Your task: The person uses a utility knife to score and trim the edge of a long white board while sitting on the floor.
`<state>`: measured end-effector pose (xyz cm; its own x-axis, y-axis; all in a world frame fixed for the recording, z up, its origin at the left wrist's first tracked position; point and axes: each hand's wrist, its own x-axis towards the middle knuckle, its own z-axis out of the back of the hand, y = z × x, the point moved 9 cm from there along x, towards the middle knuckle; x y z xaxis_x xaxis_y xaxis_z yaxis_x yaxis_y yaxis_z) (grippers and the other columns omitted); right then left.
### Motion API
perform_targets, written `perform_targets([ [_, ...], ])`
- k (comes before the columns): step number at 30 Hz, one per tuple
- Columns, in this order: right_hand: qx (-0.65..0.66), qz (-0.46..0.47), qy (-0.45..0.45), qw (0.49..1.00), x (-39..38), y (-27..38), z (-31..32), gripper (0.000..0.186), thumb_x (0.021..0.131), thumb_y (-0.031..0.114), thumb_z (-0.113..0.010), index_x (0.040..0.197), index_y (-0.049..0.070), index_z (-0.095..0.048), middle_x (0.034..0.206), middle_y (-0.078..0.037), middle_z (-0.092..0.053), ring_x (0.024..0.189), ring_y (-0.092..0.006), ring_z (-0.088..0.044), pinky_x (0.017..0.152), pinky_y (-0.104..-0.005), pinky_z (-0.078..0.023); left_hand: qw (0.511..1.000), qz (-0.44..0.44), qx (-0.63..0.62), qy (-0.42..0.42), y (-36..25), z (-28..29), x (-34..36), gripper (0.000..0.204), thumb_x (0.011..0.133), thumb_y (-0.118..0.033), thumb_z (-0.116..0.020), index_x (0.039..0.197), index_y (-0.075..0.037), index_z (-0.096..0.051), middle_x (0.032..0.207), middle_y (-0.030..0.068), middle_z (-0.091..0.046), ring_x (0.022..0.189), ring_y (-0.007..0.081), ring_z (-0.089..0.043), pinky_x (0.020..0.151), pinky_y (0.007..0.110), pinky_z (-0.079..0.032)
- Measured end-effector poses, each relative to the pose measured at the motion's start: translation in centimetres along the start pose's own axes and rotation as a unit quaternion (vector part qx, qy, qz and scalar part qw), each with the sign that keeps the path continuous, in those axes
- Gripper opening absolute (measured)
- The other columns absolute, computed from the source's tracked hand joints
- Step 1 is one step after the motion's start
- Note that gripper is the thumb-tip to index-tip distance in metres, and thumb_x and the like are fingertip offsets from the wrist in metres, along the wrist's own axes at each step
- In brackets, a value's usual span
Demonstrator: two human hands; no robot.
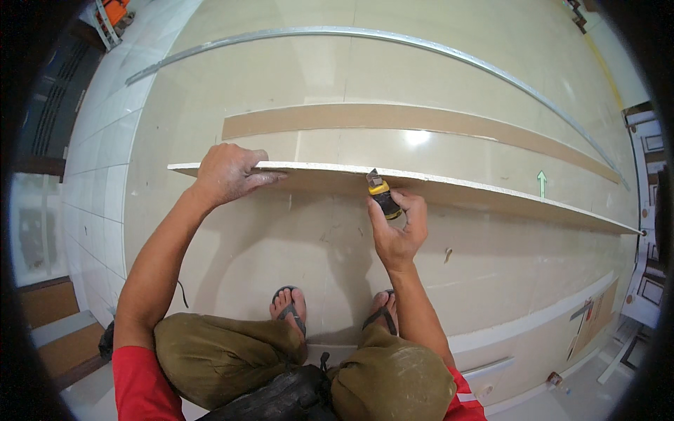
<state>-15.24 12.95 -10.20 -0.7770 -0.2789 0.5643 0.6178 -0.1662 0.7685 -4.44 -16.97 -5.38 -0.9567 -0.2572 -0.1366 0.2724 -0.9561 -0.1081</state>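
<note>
A long, narrow strip of plasterboard stands on edge across the view, its white, rough edge facing up. My left hand grips that upper edge near the left end, with the thumb on the near side. In my right hand is a yellow and black utility knife. Its blade tip points up and touches, or nearly touches, the board's edge right of the middle. White dust coats the fingers of my left hand.
Beyond the board, a brown-faced strip lies on the tiled floor. Farther off stretches a long metal profile. Another board with tools on it lies at lower right. A ladder shows at far left, doors at right.
</note>
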Motion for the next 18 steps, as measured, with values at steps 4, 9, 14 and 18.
perform_targets([
  [4,-0.017,0.004,0.003,1.000,0.16,-0.27,0.38,0.038,0.076,0.005,-0.094,0.106,0.004,-0.070,0.102,-0.016,-0.072,0.090,-0.0326,-0.068,0.080,-0.0406,-0.054,1.000,0.006,-0.007,-0.004,0.16,0.02,-0.13,0.040,0.086,-0.055,-0.085,0.083,-0.016,-0.080,0.066,0.0096,-0.071,0.060,0.0320,-0.070,0.060,0.043,-0.056],
  [9,-0.019,0.018,0.000,1.000,-0.14,-0.39,0.03,0.039,0.076,0.005,-0.094,0.106,0.004,-0.070,0.102,-0.017,-0.072,0.090,-0.0326,-0.068,0.080,-0.0411,-0.054,1.000,-0.004,0.011,-0.002,0.22,0.07,-0.14,0.040,0.086,-0.056,-0.085,0.084,-0.016,-0.080,0.066,0.0092,-0.071,0.060,0.0320,-0.070,0.061,0.043,-0.056],
  [14,-0.032,0.005,-0.004,0.999,-0.24,-0.51,0.72,0.040,0.075,0.005,-0.095,0.106,0.005,-0.070,0.103,-0.017,-0.073,0.089,-0.0328,-0.068,0.079,-0.0406,-0.054,1.000,-0.007,-0.007,-0.011,0.36,-0.16,-0.07,0.040,0.086,-0.057,-0.084,0.085,-0.017,-0.080,0.066,0.0089,-0.071,0.061,0.0319,-0.070,0.061,0.043,-0.056],
  [18,-0.029,0.028,-0.009,0.999,0.15,-0.14,0.58,0.039,0.075,0.004,-0.094,0.106,0.004,-0.070,0.103,-0.017,-0.073,0.089,-0.0322,-0.067,0.079,-0.0403,-0.054,1.000,-0.001,-0.005,-0.005,-0.15,0.08,-0.11,0.040,0.087,-0.057,-0.084,0.084,-0.017,-0.080,0.065,0.0087,-0.070,0.060,0.0315,-0.069,0.060,0.042,-0.055],
])
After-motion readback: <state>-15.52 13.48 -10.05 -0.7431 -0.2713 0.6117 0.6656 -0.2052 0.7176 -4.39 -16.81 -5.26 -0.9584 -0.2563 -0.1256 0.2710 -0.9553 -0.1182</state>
